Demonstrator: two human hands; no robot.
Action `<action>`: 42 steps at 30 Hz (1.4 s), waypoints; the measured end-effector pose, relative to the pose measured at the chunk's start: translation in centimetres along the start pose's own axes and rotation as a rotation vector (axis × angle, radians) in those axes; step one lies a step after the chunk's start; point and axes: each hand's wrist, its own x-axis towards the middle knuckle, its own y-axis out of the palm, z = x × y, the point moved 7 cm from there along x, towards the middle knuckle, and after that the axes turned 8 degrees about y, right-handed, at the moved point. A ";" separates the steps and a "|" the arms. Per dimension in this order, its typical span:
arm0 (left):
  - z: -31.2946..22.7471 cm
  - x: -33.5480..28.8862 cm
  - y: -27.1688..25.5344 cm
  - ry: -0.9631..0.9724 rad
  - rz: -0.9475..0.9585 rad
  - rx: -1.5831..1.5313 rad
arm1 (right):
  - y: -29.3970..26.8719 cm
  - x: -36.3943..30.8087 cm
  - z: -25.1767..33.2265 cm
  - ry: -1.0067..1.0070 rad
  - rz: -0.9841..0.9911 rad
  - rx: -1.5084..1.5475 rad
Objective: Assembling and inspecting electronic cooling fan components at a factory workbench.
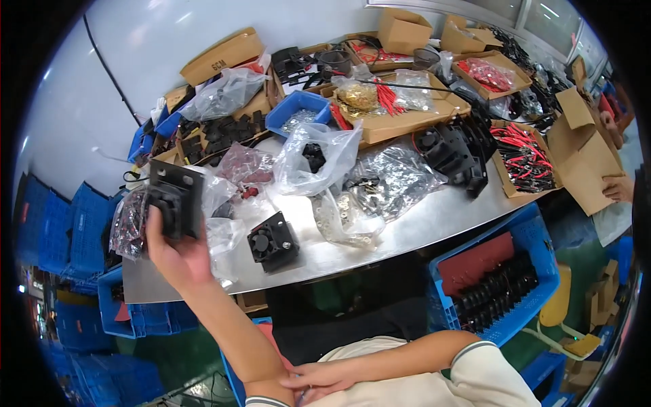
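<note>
Raised over the left end of the metal table, my left hand point(182, 256) is closed around a black square housing point(178, 193) with a flat plate and corner holes. My right hand point(322, 377) lies against the inside of my left elbow, fingers stretched out, with no object visible in it. On the table right of the left hand sits a black box with a cooling fan point(272, 243) on its face. Behind it lie a clear bag of small red parts point(245, 165) and an open white plastic bag point(315, 173) with a black part inside.
Clear bags of metal parts point(397, 178) and pale washers point(347, 220) cover the table's middle. Farther back are a blue bin of screws point(298, 103) and cardboard boxes. At right, a blue crate point(494, 275) holds black units; another person's hand point(618, 189) touches a carton point(584, 156).
</note>
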 end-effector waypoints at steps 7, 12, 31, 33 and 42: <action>4.7 -7.5 -4.7 -0.229 0.117 0.116 | 2.6 -24.5 14.6 -0.863 -0.998 -0.777; 6.0 -10.9 -6.2 -0.322 0.150 0.092 | 3.8 -28.4 16.7 -1.134 -1.263 -0.866; 5.1 -17.0 -16.9 -0.437 -0.099 -0.017 | 0.7 -14.6 22.1 -1.038 -1.420 -1.408; 5.6 -17.5 -17.3 -0.463 -0.110 -0.044 | 0.3 -13.9 22.3 -1.042 -1.384 -1.420; 8.8 -18.0 -15.7 -0.556 0.027 -0.109 | 0.4 -14.2 22.9 -1.017 -1.449 -1.316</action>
